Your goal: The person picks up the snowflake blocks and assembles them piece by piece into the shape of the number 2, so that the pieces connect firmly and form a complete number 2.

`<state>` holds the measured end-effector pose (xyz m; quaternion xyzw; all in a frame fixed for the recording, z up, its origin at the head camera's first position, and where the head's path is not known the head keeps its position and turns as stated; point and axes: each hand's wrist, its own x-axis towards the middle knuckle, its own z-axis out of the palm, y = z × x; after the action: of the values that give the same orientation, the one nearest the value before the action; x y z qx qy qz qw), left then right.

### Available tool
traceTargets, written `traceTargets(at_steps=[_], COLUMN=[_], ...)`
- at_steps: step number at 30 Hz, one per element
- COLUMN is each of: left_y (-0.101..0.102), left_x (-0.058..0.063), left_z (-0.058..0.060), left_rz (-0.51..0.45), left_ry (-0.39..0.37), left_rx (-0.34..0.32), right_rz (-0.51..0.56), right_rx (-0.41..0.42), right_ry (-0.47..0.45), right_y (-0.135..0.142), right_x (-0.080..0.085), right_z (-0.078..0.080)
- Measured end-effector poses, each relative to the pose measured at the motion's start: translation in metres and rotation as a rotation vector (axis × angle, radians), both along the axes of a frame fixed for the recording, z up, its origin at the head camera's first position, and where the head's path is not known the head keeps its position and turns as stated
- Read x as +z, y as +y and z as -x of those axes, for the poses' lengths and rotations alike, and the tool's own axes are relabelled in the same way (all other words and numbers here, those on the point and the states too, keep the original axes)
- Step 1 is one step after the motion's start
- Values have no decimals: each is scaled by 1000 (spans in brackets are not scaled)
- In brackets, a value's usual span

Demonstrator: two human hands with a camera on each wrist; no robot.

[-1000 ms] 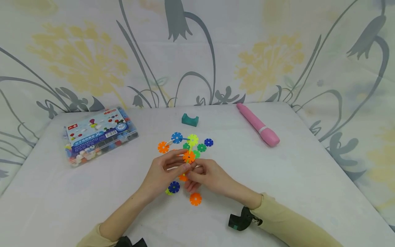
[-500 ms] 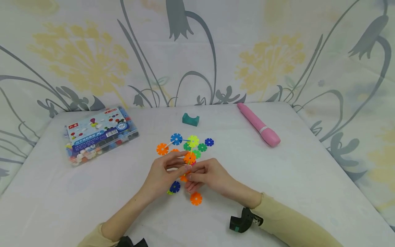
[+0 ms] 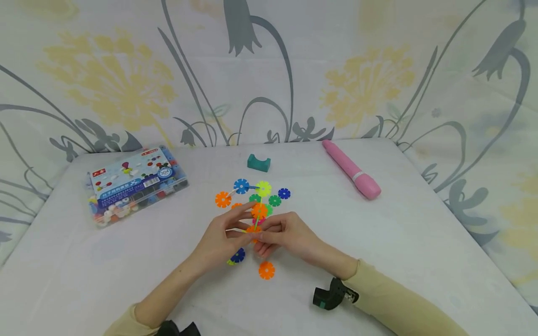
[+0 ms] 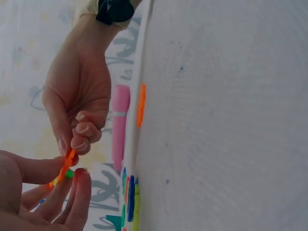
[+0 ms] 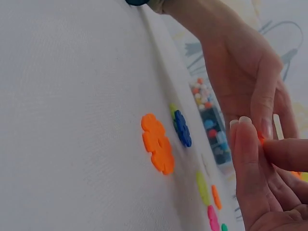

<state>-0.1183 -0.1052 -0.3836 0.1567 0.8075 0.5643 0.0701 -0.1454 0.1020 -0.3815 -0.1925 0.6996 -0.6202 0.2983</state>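
Note:
My left hand (image 3: 222, 233) and right hand (image 3: 292, 233) meet over the table's middle, both pinching an orange snowflake disc (image 3: 254, 231) between thumbs and fingers. From it a thin green piece leads up to another orange disc (image 3: 259, 211) by my left fingertips. The chain appears to run on through a yellow disc (image 3: 263, 188) and a blue disc (image 3: 241, 186) to an orange disc (image 3: 223, 199) at its far left. In the left wrist view the pinched disc (image 4: 66, 166) shows edge-on between both hands. Fingers nearly cover it in the right wrist view.
A loose orange disc (image 3: 266, 270) and a dark blue disc (image 3: 237, 255) lie nearest me. Green discs (image 3: 275, 200) and another blue disc (image 3: 284, 193) lie beyond my hands. Around them are a plastic box (image 3: 138, 184), a teal block (image 3: 258, 163) and a pink stick-shaped object (image 3: 352, 170).
The lower orange disc has risen slightly and shows more between the hands. My left thumb has slid down onto it. The rest of the chain has shifted only a little.

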Motion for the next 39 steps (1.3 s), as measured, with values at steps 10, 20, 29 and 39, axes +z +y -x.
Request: traceTargets(at_steps=[10, 20, 29, 39], left_y=[-1, 1, 2, 0], left_x=[1, 0, 0, 1], left_z=[-1, -2, -2, -2], left_rz=[29, 57, 35, 8], left_ry=[8, 20, 6, -28], left_rx=[42, 23, 14, -61], right_rz=[-109, -65, -111, -95], right_rx=[8, -147, -83, -114], right_ry=[84, 164, 236, 235], right_y=[2, 7, 10, 12], right_x=[0, 4, 5, 8], right_z=[6, 10, 12, 12])
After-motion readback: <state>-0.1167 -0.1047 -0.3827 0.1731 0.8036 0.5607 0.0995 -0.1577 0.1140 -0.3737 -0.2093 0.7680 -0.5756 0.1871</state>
